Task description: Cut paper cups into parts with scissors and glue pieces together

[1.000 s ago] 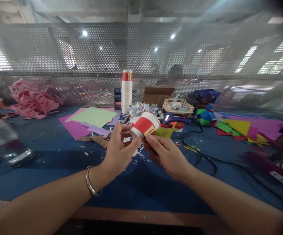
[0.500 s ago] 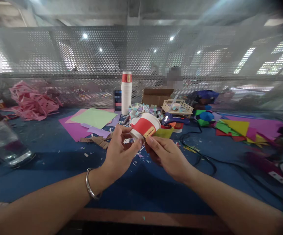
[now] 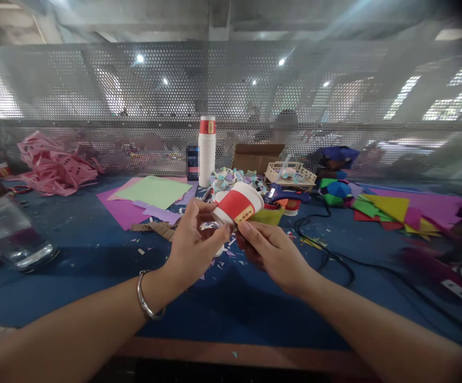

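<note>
Above the middle of the blue table, a red and white paper cup (image 3: 233, 205) is held tilted, its rim toward the upper right. My left hand (image 3: 199, 234) has its fingers closed around the cup's base end, thumb below and index finger above. My right hand (image 3: 271, 250) pinches close to the cup's lower edge with thumb and fingers; whether something small sits in that pinch is hidden. Behind the cup lie a dark blue glue gun (image 3: 289, 195) and a heap of small pale paper pieces (image 3: 234, 178).
A tall stack of paper cups (image 3: 207, 154) stands behind. Coloured paper sheets (image 3: 151, 194) lie left, near a pink paper heap (image 3: 57, 165). A glass jar (image 3: 13, 234) stands far left. A black cable (image 3: 343, 258) crosses the right side. Paper scraps litter the middle.
Both hands keep their grip on the cup. My left hand has shifted very slightly left, and a white piece shows below its thumb. The view has moved a little.
</note>
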### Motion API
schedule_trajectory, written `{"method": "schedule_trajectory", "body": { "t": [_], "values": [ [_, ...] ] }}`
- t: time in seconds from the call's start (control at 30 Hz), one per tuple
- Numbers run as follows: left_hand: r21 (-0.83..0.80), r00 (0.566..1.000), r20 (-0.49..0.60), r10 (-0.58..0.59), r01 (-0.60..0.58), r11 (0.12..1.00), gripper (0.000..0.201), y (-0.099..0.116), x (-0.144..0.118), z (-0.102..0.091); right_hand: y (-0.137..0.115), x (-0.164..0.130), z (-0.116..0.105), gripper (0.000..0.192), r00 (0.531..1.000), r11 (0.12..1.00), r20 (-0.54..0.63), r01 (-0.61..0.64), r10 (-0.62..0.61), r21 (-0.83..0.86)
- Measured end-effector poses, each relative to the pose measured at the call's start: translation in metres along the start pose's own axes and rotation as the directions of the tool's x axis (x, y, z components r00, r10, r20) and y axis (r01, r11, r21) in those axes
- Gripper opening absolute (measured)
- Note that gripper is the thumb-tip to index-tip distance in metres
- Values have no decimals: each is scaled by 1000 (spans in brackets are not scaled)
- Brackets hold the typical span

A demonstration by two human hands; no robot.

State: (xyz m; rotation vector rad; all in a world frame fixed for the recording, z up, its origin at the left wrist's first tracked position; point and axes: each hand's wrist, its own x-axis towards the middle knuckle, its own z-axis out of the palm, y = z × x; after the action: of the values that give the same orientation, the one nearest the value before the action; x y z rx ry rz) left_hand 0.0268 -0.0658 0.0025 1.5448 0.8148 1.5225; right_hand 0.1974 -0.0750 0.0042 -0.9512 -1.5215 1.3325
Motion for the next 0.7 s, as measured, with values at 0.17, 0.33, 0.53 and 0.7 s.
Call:
{"method": "schedule_trajectory", "body": {
  "t": [0.17, 0.33, 0.53, 0.7],
  "values": [
    [1, 998, 6, 63, -63, 998, 33, 0, -1, 0, 1, -1, 0, 54, 1000, 999, 3, 28, -28, -42],
    [36, 990, -18, 138, -137, 990, 30, 1, -4, 2, 1, -1, 0, 54, 998, 994, 8, 66, -65, -87],
    [73, 987, -27, 158, -156, 985, 29, 2, -8, 3, 0, -4, 1, 54, 996, 984, 4, 91, -92, -152],
    [-60, 998, -31, 60, -62, 996, 34, 0, -7, 5, -3, -5, 2, 53, 994, 987, -13, 105, -108, -125]
  ]
}}
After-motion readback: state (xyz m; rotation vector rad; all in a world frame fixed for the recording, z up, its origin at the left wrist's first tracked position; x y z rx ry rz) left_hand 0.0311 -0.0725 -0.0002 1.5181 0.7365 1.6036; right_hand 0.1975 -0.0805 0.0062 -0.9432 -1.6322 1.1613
